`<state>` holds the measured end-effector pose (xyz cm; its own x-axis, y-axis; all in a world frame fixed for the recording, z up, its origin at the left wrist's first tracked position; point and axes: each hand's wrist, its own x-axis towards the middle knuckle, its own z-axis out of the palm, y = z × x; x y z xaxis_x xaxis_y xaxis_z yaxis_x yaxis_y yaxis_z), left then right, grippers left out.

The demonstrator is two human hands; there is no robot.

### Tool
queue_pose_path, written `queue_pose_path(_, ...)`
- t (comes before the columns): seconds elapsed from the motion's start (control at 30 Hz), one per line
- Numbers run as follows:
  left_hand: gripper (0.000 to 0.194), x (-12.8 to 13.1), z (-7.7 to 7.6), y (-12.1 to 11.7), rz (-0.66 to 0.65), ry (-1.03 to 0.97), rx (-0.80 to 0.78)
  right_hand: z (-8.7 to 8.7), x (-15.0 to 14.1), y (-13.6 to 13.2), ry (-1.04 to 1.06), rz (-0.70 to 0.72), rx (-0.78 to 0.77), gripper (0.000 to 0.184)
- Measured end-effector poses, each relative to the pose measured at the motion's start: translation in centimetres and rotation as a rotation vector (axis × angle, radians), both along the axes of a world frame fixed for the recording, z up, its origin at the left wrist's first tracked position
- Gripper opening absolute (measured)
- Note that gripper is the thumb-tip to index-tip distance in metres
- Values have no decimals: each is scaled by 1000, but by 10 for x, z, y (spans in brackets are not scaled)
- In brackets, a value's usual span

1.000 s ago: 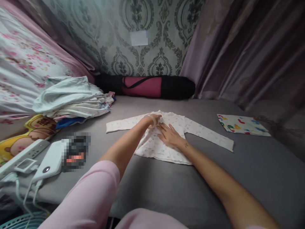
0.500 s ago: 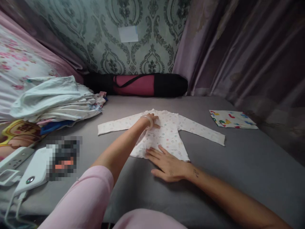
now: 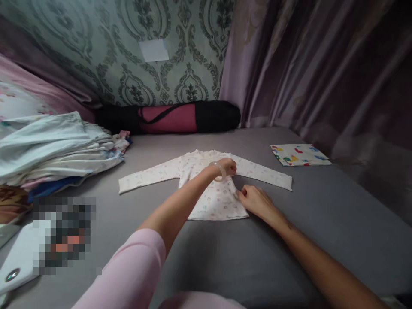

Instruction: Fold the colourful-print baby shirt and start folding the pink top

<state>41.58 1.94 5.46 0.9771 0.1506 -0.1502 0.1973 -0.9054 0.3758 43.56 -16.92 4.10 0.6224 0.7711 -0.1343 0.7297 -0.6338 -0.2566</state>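
Observation:
A small white long-sleeved shirt (image 3: 212, 201) with a faint print lies flat on the grey bed sheet (image 3: 225, 257), sleeves spread out to both sides. My left hand (image 3: 228, 166), with a clear bangle on the wrist, rests curled on the shirt's right shoulder near the sleeve seam. My right hand (image 3: 255, 201) sits at the shirt's right side edge, fingers curled and pinching the fabric there.
A pile of folded clothes (image 3: 54, 146) lies at the left. A black and pink roll bag (image 3: 170, 118) sits against the patterned wall. A folded colourful-print cloth (image 3: 299, 154) lies at the right, near the purple curtain (image 3: 322, 73). A white device (image 3: 19, 262) lies at lower left.
My right hand has moved from flat at the hem up to the shirt's right side and curled onto the fabric. My left hand slid right across the shoulder. The view shifted right.

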Motion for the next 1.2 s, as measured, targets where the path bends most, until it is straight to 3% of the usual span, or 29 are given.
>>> queue_pose_path(0.13,32,16,-8,-12,68,91,13,-1,-11,-20,72,-18,-78,37)
queue_pose_path(0.3,26,27,-10,-13,113,156,21,3,-22,-28,99,-30,-59,29)
queue_pose_path(0.53,19,26,-16,-13,233,41,-55,6,-26,-31,170,-25,-17,26)
queue_pose_path(0.7,28,17,-23,-18,362,-28,-162,9,-33,-34,66,-35,-117,31)
queue_pose_path(0.83,30,12,-25,-16,338,-20,-228,16,-33,-32,-64,38,-187,35)
queue_pose_path(0.93,27,12,-24,-7,242,8,-263,18,-26,-17,-190,201,-75,27)
queue_pose_path(1.07,23,19,-12,5,122,95,-276,6,-13,25,-196,737,174,25)
queue_pose_path(1.13,35,23,-1,7,92,180,-255,-3,-4,49,-163,826,244,28)
queue_pose_path(1.2,55,25,11,4,73,274,-216,-11,6,69,-151,808,267,29)
